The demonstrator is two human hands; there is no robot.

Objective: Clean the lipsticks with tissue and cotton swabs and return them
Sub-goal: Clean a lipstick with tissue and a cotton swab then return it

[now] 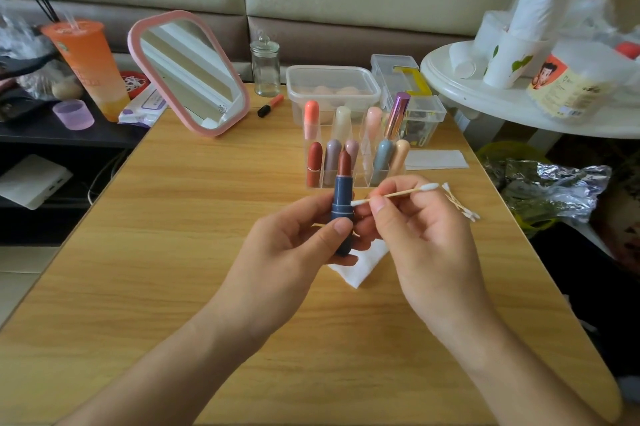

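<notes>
My left hand (pixel 298 235) grips an uncapped blue lipstick (pixel 343 197) upright, its brown-red bullet extended. My right hand (pixel 415 221) pinches a cotton swab (pixel 394 194) lying nearly level, its left tip touching the blue tube just below the bullet. Under both hands a folded white tissue (pixel 360 266) lies on the wooden table (pixel 207 217). Behind stands a clear organizer (pixel 360 179) holding several capped lipsticks. A few spare cotton swabs (pixel 460 205) lie to the right of my right hand.
A pink-framed mirror (pixel 190 74), a glass jar (pixel 265 67), an orange pen (pixel 270 105) and a lidded box of sponges (pixel 332 88) stand at the back. Another tissue (pixel 436 159) lies right of the organizer. An orange drink cup (pixel 88 65) is at far left, a white round table (pixel 519 107) at right.
</notes>
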